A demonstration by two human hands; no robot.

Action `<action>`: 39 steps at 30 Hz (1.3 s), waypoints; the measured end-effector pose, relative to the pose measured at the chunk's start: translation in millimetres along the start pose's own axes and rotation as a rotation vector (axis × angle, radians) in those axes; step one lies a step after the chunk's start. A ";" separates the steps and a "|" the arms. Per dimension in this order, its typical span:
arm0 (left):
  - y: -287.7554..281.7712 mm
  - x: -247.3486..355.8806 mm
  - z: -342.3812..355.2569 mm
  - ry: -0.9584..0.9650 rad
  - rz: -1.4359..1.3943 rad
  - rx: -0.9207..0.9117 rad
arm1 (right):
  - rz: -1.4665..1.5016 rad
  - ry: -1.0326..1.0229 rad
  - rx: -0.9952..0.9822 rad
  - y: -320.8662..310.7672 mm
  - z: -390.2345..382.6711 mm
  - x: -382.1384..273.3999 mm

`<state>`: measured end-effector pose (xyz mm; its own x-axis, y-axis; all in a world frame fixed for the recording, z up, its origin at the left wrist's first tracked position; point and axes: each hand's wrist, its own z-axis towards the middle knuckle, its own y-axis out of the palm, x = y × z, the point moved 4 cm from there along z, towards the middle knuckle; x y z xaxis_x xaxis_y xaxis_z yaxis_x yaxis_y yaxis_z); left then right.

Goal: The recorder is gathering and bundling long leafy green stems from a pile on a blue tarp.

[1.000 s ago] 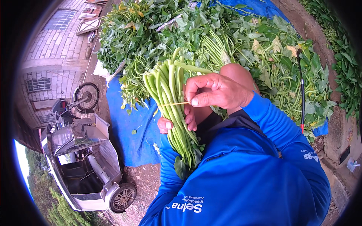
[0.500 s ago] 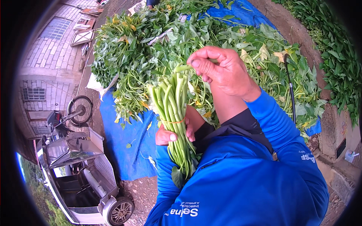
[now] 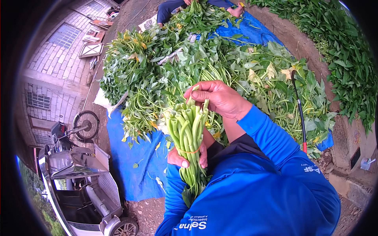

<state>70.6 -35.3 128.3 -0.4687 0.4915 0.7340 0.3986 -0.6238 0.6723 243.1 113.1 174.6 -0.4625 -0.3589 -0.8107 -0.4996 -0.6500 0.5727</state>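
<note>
My left hand [image 3: 179,158] is wrapped round a bundle of water spinach [image 3: 185,128], from below and the side. Its thick, hollow cut ends point up and away from me, and the leafy ends hang toward my lap. An orange rubber band [image 3: 189,152] circles the stems just above my left fingers. Over the cut ends, my right hand [image 3: 220,98] is closed, with thumb and forefinger pinching the tip of a green stem [image 3: 195,88]. The fingers hide part of that stem, so whether it is still joined to the bundle cannot be told.
A large heap of leafy greens [image 3: 153,82] spreads over a blue tarp [image 3: 136,177]. A thin, curved-top tool [image 3: 300,108] stands at the heap's right. Another person's leg [image 3: 169,11] shows at the far edge. A motorcycle with sidecar [image 3: 84,185] stands left, and growing plants [image 3: 346,67] line the right.
My right hand has come down and left, close over the cut ends. The bundle has shifted slightly right and down. More of the other person shows at the top as the view tilts up.
</note>
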 end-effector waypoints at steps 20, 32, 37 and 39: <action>143.1 285.7 68.7 0.686 1.123 0.534 | -0.494 -0.239 -0.239 95.1 48.9 -166.0; 105.1 261.8 127.1 0.740 0.604 0.398 | -0.938 -0.085 0.043 70.5 9.9 -180.7; 104.0 259.3 114.2 0.728 0.801 0.549 | -1.016 -0.487 -0.055 121.1 6.5 -127.3; 121.4 260.9 95.8 0.608 0.867 0.592 | -0.807 -0.564 -0.019 135.6 24.5 -77.9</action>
<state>72.2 75.4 410.6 -0.0977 -0.4165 0.9039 0.9878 -0.1516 0.0370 193.5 69.3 318.4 -0.2717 0.5667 -0.7778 -0.8097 -0.5714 -0.1335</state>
